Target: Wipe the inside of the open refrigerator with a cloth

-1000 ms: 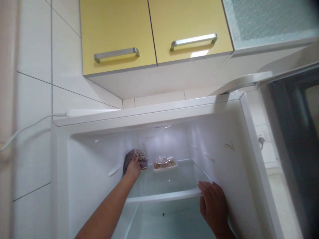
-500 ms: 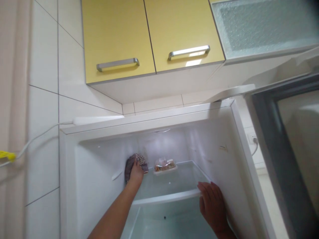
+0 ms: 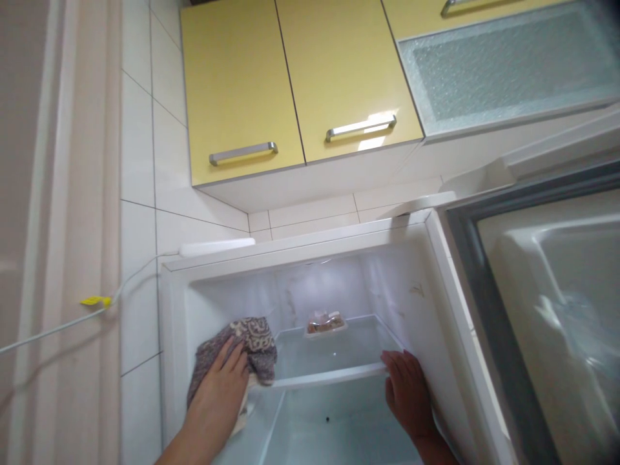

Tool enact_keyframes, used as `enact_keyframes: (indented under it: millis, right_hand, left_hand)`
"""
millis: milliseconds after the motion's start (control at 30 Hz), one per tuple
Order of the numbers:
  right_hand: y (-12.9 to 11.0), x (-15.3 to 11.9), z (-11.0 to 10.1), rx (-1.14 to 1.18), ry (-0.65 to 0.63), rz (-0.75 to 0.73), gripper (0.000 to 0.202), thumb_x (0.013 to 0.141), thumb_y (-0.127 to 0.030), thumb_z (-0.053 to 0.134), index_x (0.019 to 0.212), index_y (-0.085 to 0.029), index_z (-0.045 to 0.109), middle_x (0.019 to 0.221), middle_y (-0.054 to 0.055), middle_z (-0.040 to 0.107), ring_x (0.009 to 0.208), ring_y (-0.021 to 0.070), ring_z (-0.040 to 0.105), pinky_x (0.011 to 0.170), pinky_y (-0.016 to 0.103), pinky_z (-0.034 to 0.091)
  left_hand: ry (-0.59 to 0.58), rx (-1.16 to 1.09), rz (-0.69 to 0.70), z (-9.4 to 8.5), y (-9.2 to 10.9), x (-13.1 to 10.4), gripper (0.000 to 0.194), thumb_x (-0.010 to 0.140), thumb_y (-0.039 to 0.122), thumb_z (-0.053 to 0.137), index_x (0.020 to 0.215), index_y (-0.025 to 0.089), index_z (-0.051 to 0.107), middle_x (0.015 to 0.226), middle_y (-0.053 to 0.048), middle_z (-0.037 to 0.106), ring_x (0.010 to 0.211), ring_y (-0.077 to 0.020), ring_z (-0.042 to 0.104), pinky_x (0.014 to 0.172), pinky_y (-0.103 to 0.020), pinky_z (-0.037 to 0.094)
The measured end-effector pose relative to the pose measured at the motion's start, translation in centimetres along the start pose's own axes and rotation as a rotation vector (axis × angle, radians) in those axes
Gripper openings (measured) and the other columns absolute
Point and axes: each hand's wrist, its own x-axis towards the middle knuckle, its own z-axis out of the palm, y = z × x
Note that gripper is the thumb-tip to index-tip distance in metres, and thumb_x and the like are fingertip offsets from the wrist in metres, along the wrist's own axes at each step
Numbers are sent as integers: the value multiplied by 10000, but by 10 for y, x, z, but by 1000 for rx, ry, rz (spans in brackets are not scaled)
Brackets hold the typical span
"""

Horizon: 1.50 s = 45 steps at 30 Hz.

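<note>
A grey-brown patterned cloth (image 3: 259, 342) is under my left hand (image 3: 223, 381), pressed against the left inner wall of an open white fridge (image 3: 208, 310). The fingers of that hand rest over the cloth, and part of the cloth hangs below them. My right hand (image 3: 409, 391) touches the right front end of the glass shelf (image 3: 324, 355) with its fingertips; its palm side is hidden. A small tray of wrapped food (image 3: 326, 324) sits at the back of that shelf.
The fridge door (image 3: 542, 310) stands open on the right. Yellow cabinets (image 3: 242, 84) hang above. A white cable with a yellow tag (image 3: 97, 301) runs along the left. Below the shelf is another glass surface (image 3: 339, 426).
My left hand has come forward and left with the cloth, from the back corner to the side wall near the front. My right hand stays at the shelf edge. The view has shifted.
</note>
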Motion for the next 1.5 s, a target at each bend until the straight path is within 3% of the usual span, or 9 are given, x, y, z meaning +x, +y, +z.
enact_keyframes:
  millis: [100,267,400,600,833,1200,1333,1500]
  right_hand:
    - [-1,1,-2,-7,7,0,410,814,-74,451,1189,-188,571,1116,85,677,1123,248,571,1044,497,470]
    - [-2,2,-4,-6,7,9,432,810,-57,451,1204,-188,568,1124,81,683,1141,246,568,1043,493,480]
    - [-3,3,-5,4,25,25,442,804,-54,447,1202,-197,573,1121,83,687,1146,244,574,1031,489,493]
    - [-3,2,-2,35,12,34,434,819,-63,430,1205,-204,570,1111,77,690,1119,228,594,1053,499,481]
    - [2,-4,6,-16,30,-10,405,847,-101,424,1218,-184,564,1115,86,694,1106,237,593,1068,497,424]
    - [11,2,15,-52,134,-104,277,867,-143,437,1082,-193,605,988,81,711,981,219,608,1002,448,411]
    - [9,2,16,-72,150,-92,270,887,-149,414,1073,-203,602,968,72,709,972,217,600,997,453,411]
    - [5,4,13,-77,142,-72,270,885,-92,406,1050,-164,607,986,88,686,1003,228,572,1019,470,395]
  left_hand:
    - [80,-18,-29,-23,-20,-2,379,830,189,525,1148,196,729,1315,-122,688,1328,-287,537,1249,-504,174]
    - [225,9,-94,-67,-51,22,378,854,161,465,1125,157,728,1284,-140,696,1327,-303,520,1245,-507,154]
    - [232,7,-94,-79,-59,48,351,843,156,461,1042,122,748,1203,-171,721,1294,-338,533,1208,-525,218]
    - [196,3,-52,-48,-52,90,303,846,190,474,870,129,770,1065,-190,747,1212,-357,587,1173,-543,293]
    - [195,-2,-66,3,-46,149,318,797,152,494,941,96,771,1135,-210,735,1280,-355,549,1205,-536,244]
    - [184,0,-134,88,-29,230,353,854,181,451,1012,95,755,1247,-206,704,1317,-309,533,1207,-538,222]
    - [158,-44,-130,99,-27,240,357,799,160,503,1039,72,752,1302,-250,662,1353,-349,492,1205,-574,215]
    - [101,-78,-110,87,-21,223,296,765,163,539,910,122,794,1158,-198,741,1318,-329,532,1241,-492,202]
